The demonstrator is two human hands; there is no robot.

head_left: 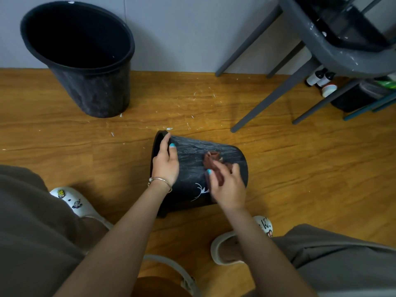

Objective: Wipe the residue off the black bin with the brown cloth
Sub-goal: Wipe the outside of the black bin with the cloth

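The right hand (228,187) was motion-blurred; much of the crumpled brown cloth (212,160) lay hidden beneath it, apparently pressed against the black plastic bin (192,155).

Bins: two are seen, a lying bin (199,168) and an upright bin (85,61).
Cloths: one cloth (212,160).
Hands: a left hand (165,163) and a right hand (228,187).
Chairs: one chair (310,50).
Shoes: two are seen, a left shoe (75,202) and a right shoe (235,243).
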